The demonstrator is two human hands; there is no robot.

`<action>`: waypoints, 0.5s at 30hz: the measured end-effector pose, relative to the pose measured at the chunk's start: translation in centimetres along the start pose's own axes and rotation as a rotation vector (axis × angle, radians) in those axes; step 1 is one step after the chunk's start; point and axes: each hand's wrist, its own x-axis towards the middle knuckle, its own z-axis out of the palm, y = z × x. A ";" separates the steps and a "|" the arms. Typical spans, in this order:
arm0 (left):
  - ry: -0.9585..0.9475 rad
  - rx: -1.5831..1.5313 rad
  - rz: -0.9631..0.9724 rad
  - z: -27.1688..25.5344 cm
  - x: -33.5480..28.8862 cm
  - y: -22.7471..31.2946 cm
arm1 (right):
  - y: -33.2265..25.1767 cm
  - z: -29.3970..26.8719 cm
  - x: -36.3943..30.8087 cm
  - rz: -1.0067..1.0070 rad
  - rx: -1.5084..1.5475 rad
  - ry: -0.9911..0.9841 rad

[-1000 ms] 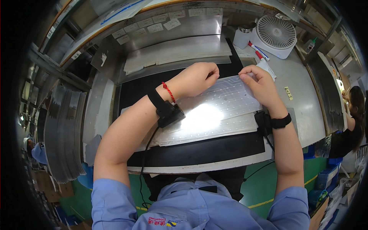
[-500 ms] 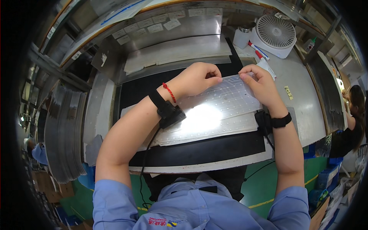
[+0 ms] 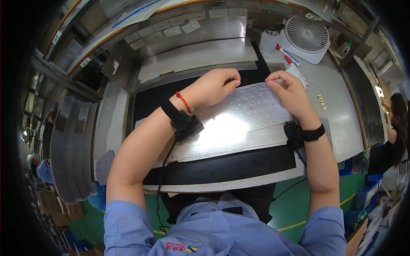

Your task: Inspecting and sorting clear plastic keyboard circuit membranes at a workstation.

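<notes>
A stack of thin translucent plastic sheets [image 3: 239, 123] with faint dot patterns lies on a black mat [image 3: 222, 164] in front of me. My left hand [image 3: 215, 87] is curled into a loose fist at the far edge of the top sheet, fingertips pinching that edge. At the same far edge, a little to the right, my right hand [image 3: 288, 91] pinches the sheet between thumb and fingers. Both wrists carry black bands with small devices. A red string bracelet sits on my left wrist.
More clear sheets [image 3: 196, 57] lie stacked at the back of the bench. A white desk fan [image 3: 305, 36], a white bottle [image 3: 270, 39] and pens [image 3: 287, 56] stand at the back right. Grey sheet stacks [image 3: 70, 149] fill racks on the left. Another person [image 3: 393, 128] sits far right.
</notes>
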 end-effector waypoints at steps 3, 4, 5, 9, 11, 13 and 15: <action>0.051 -0.007 -0.062 0.0 0.0 -0.6 | 0.2 -0.1 0.0 0.008 0.018 -0.005; 0.069 -0.009 -0.091 0.0 0.0 -0.8 | 0.2 -0.1 0.0 0.014 0.029 -0.009; 0.057 0.008 -0.082 -0.1 0.1 -0.9 | 0.2 -0.1 0.0 0.023 0.029 -0.009; 0.051 -0.042 -0.032 0.1 -0.1 0.2 | -0.2 0.0 -0.1 0.008 -0.005 -0.004; 0.039 -0.062 0.013 0.4 0.0 0.6 | -0.3 -0.1 -0.1 -0.005 -0.023 -0.001; 0.004 -0.020 0.070 0.5 0.1 0.4 | -0.4 -0.1 -0.1 0.000 -0.028 -0.007; -0.013 0.069 0.045 0.4 0.1 0.6 | -0.5 -0.1 -0.1 0.017 -0.022 -0.013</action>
